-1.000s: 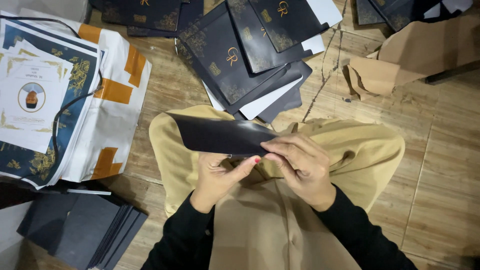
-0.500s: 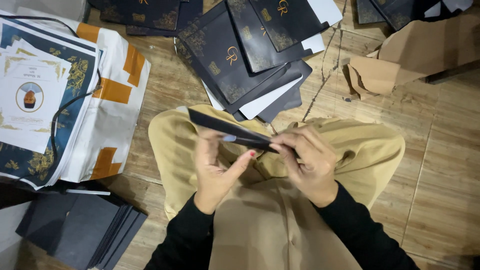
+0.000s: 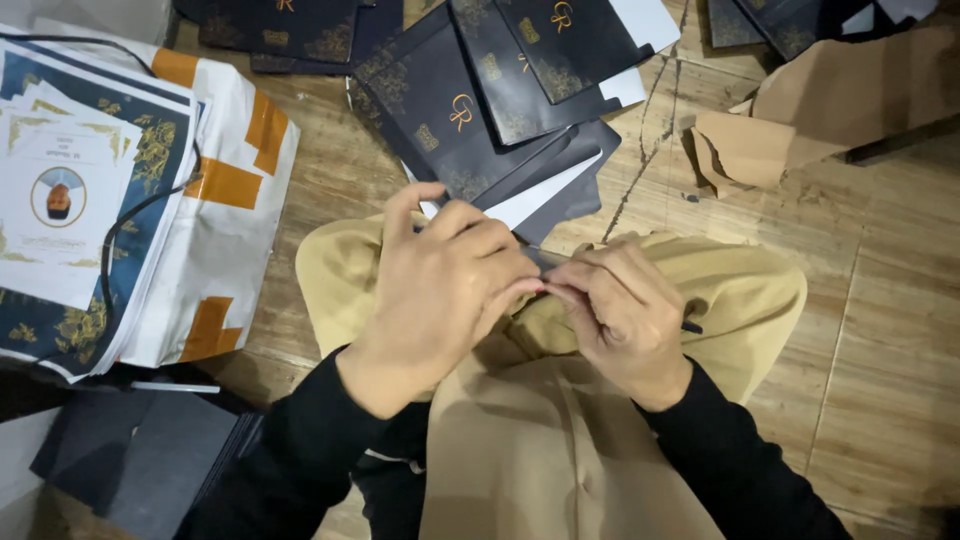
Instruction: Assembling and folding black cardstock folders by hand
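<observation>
Over my lap, both hands press together on a dark navy card. My left hand [image 3: 445, 290] lies flat over most of it with the fingers curled across the top. My right hand [image 3: 625, 310] pinches the card's right end; a thin dark edge [image 3: 691, 327] shows beside the knuckles. The rest of the card is hidden under the hands. Tan trousers [image 3: 740, 295] and black sleeves are below.
A fan of dark navy cards with gold letters [image 3: 470, 110] lies on the wooden floor ahead. Printed sheets on a white and orange bag [image 3: 225, 200] sit at left, a stack of dark blanks [image 3: 150, 460] at lower left, torn brown paper [image 3: 800, 110] at upper right.
The dark card was held out flat and visible; my left hand has since moved over it and now covers it, with both hands closed together on it.
</observation>
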